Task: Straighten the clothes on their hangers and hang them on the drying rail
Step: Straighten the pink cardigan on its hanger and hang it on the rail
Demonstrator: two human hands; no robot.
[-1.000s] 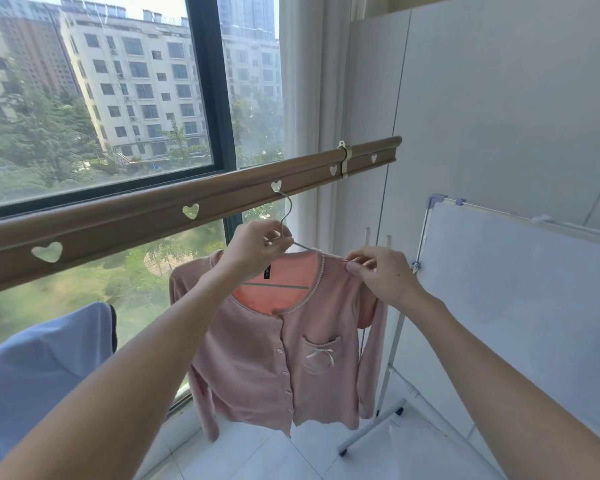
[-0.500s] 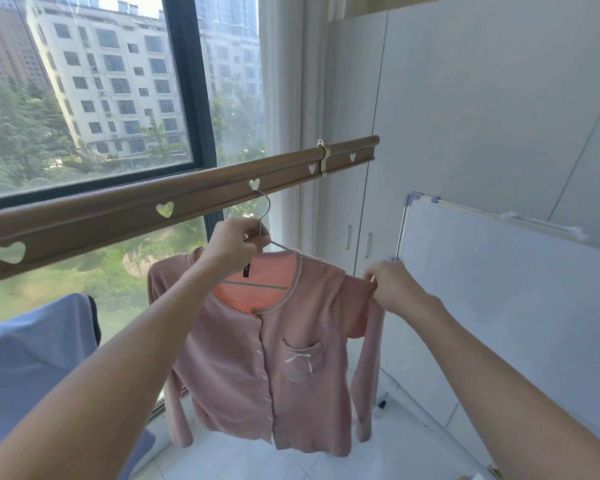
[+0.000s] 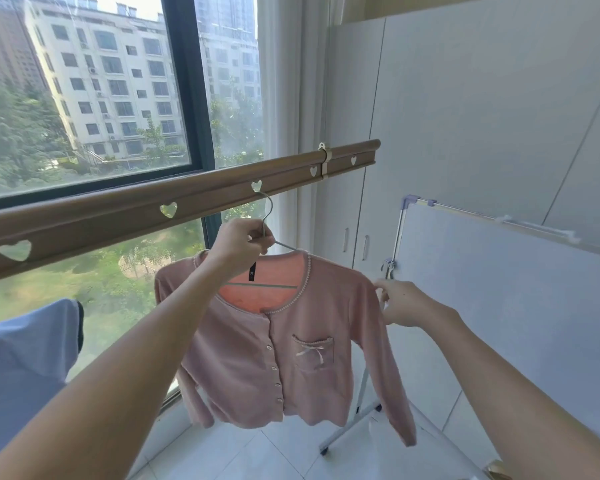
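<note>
Right hand (image 3: 404,303) slid to cardigan (image 3: 291,348) shoulder, pinching it

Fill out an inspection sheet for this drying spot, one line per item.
Surface: white tiled floor.
Job's things: pink cardigan on a wire hanger, hook at a heart-shaped hole in the brown drying rail.
Clutter: whiteboard on a stand; blue garment at left.
Grips: left hand holds the hanger neck; right hand pinches the cardigan's shoulder.
Cables: nothing seen.
Surroundings: window, curtain, white cabinets.
</note>
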